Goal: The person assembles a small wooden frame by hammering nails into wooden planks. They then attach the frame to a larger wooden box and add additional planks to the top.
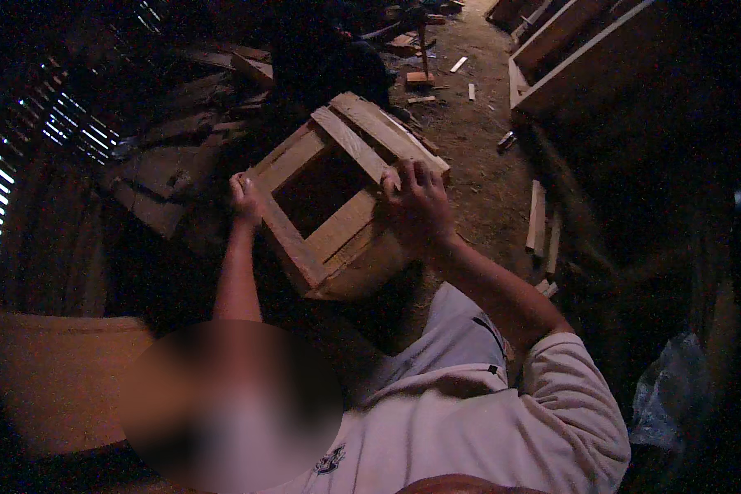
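In front of me a pale wooden box (325,239) is tilted, its framed face toward me with a dark square opening. My left hand (245,199) is closed round the box's left edge, thumb on top. My right hand (420,207) is closed over the right side, its fingers curled at the near end of a narrow wooden slat (350,142). That slat lies across the frame beside the opening. A wider board (383,132) runs next to it along the far right side. Whether the slat is fastened cannot be seen.
Wooden pieces (536,216) lie on the earth floor (490,173) at right. Large wooden frames (584,58) stand at the far right. A curved wooden panel (66,379) is near left, a clear plastic bag (671,391) near right. Scrap boards (160,189) lie at left. Much is dark.
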Tool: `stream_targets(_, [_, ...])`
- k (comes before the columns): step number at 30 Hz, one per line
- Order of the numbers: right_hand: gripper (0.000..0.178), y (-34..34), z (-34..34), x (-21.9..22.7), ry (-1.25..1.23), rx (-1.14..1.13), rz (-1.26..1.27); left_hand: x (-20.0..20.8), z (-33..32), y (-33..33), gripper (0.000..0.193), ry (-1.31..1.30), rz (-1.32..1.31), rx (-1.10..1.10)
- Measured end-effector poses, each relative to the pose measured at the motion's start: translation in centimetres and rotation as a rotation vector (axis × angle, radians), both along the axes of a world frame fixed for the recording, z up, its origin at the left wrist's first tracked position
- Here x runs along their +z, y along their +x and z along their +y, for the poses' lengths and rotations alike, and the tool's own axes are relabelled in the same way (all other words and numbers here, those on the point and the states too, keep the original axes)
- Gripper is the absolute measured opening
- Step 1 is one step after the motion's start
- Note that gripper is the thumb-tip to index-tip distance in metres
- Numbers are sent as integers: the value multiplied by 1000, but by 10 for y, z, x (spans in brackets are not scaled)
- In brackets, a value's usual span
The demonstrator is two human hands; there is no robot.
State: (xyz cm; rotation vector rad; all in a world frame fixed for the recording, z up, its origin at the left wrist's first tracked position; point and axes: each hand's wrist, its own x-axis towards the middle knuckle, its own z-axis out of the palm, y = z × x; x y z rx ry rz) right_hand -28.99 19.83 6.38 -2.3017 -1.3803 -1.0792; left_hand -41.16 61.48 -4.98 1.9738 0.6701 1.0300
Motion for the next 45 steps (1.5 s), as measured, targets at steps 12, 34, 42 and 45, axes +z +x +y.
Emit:
stream_targets(12, [17, 71, 11, -10, 135, -21, 273, -10, 10, 30, 38, -112, -27, -158])
stream_targets(34, [41, 277, -342, -411, 185, -1044, 709, -2, 70, -15, 49, 4, 212, -152])
stream_targets(42, [46, 307, -340, -437, 310, -1012, 1141, 0, 12, -18, 42, 314, 88, -86])
stream_targets(45, [53, 305, -341, -418, 154, -1130, 1109, 12, -13, -6, 42, -46, 84, -51])
